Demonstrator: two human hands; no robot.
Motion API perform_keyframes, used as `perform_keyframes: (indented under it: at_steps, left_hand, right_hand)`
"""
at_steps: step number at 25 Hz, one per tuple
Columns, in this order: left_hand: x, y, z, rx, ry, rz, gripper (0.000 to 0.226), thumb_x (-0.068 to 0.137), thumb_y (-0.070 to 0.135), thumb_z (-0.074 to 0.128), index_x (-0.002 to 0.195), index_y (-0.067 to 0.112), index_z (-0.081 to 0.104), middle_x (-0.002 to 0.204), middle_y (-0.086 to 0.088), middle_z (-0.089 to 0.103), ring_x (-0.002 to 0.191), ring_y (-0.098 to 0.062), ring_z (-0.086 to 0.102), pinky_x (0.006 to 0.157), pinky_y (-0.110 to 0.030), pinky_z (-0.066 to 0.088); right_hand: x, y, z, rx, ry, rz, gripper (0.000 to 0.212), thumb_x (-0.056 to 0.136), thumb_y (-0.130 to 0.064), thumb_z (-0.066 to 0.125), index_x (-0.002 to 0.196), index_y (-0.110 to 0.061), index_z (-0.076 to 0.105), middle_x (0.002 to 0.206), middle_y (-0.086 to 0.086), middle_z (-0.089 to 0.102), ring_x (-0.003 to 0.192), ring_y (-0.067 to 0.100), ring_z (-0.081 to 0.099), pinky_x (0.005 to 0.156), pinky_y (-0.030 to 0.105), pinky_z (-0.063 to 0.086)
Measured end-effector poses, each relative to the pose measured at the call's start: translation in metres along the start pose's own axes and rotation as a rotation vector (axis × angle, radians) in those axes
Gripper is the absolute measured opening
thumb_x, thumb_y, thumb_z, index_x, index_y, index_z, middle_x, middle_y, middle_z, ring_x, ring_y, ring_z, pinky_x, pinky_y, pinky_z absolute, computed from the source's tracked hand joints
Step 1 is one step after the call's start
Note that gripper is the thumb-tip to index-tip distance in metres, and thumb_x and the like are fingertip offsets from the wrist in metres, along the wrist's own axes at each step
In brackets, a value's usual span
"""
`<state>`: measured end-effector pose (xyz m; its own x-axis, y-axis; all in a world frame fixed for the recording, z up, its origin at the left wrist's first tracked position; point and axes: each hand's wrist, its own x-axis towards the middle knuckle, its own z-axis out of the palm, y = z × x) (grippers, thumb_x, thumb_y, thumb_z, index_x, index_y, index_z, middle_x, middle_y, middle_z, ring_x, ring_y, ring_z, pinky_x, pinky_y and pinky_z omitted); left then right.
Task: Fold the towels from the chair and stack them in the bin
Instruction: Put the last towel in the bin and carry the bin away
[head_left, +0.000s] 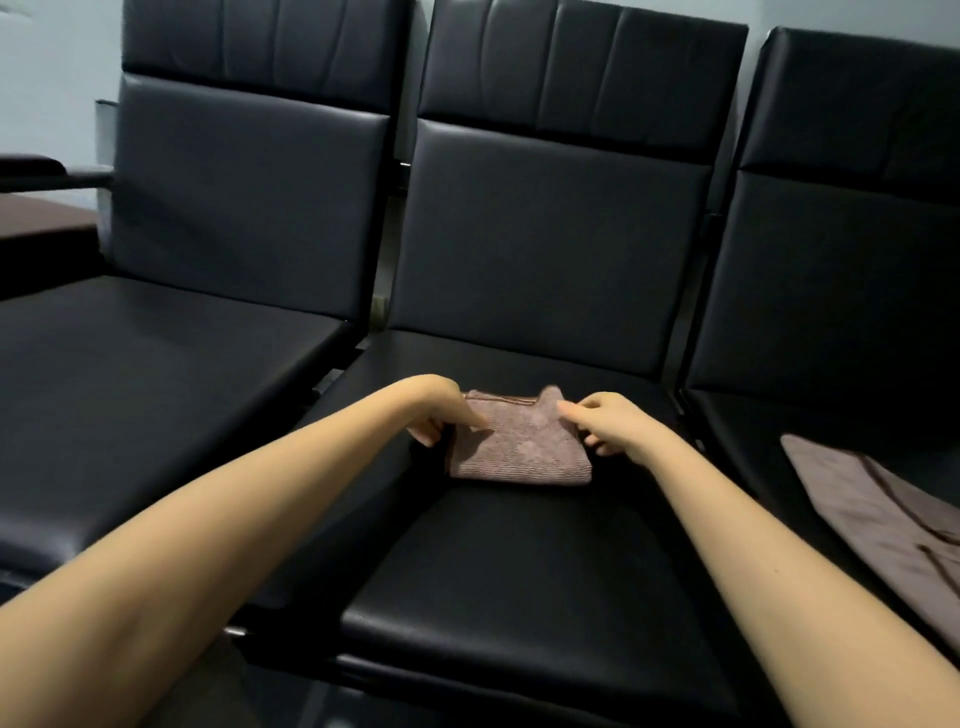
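Observation:
A small pinkish-brown towel (519, 447), folded into a compact rectangle, lies on the seat of the middle black chair (519, 582). My left hand (441, 415) holds its left edge, the index finger stretched over the top and the other fingers curled beside it. At the towel's right side, my right hand (602, 421) pinches the cloth, and a far corner stands raised just beside the thumb. A second towel (878, 519) of the same colour lies spread flat on the right chair's seat. No bin is in view.
Three black padded chairs stand side by side against a pale wall. The left chair's seat (156, 374) holds nothing. A dark brown table edge (41, 223) shows at the far left, past an armrest.

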<state>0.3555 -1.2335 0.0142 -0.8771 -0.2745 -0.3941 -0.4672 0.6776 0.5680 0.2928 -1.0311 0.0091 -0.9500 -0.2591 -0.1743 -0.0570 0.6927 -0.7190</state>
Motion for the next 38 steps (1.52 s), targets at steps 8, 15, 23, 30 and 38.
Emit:
perform_keyframes:
  at_steps: [8,15,23,30,38]
  left_hand:
    - [-0.005,0.009,0.026,-0.301,0.075,0.023,0.032,0.078,0.013,0.074,0.107,0.007,0.062,0.106,-0.01,0.062,0.088,-0.018,0.053,0.063,-0.026,0.042]
    - [-0.041,0.027,0.033,-0.795,-0.104,0.254,0.013,0.087,0.0,0.058,0.089,0.012,0.061,0.084,-0.005,0.071,0.072,-0.016,0.066,0.068,-0.026,0.055]
    - [-0.1,0.098,0.085,-0.864,-0.359,0.269,0.015,0.093,0.003,0.051,0.09,0.015,0.059,0.087,-0.004,0.064,0.078,-0.016,0.061,0.071,-0.029,0.05]
    - [-0.156,0.193,0.186,-0.593,-0.551,0.252,0.012,0.093,0.006,0.054,0.082,0.009,0.057,0.08,-0.005,0.06,0.067,-0.016,0.058,0.059,-0.027,0.05]
    - [-0.227,0.206,0.315,-0.317,-0.678,0.199,0.011,0.086,0.016,0.062,0.088,0.009,0.053,0.075,-0.008,0.054,0.061,-0.02,0.051,0.052,-0.025,0.052]
  right_hand:
    - [0.0,0.003,0.019,0.338,0.065,0.234,0.048,0.081,-0.015,0.072,0.122,0.004,0.056,0.109,0.016,0.062,0.091,0.026,0.058,0.072,0.031,0.046]
    - [-0.038,0.028,0.001,0.643,0.109,0.119,0.025,0.091,-0.011,0.057,0.116,-0.007,0.054,0.116,0.013,0.062,0.101,0.027,0.061,0.081,0.037,0.052]
    - [-0.132,0.082,-0.074,0.529,0.209,0.016,0.026,0.094,-0.02,0.057,0.117,-0.008,0.056,0.118,0.012,0.063,0.102,0.023,0.061,0.095,0.037,0.049]
    - [-0.243,0.162,-0.158,0.465,0.422,0.218,0.031,0.092,-0.021,0.059,0.12,-0.006,0.059,0.099,0.004,0.066,0.086,0.017,0.064,0.074,0.023,0.052]
    - [-0.323,0.267,-0.144,0.47,0.391,0.666,0.039,0.087,-0.019,0.065,0.119,0.003,0.058,0.094,0.016,0.065,0.077,0.027,0.06,0.072,0.036,0.05]
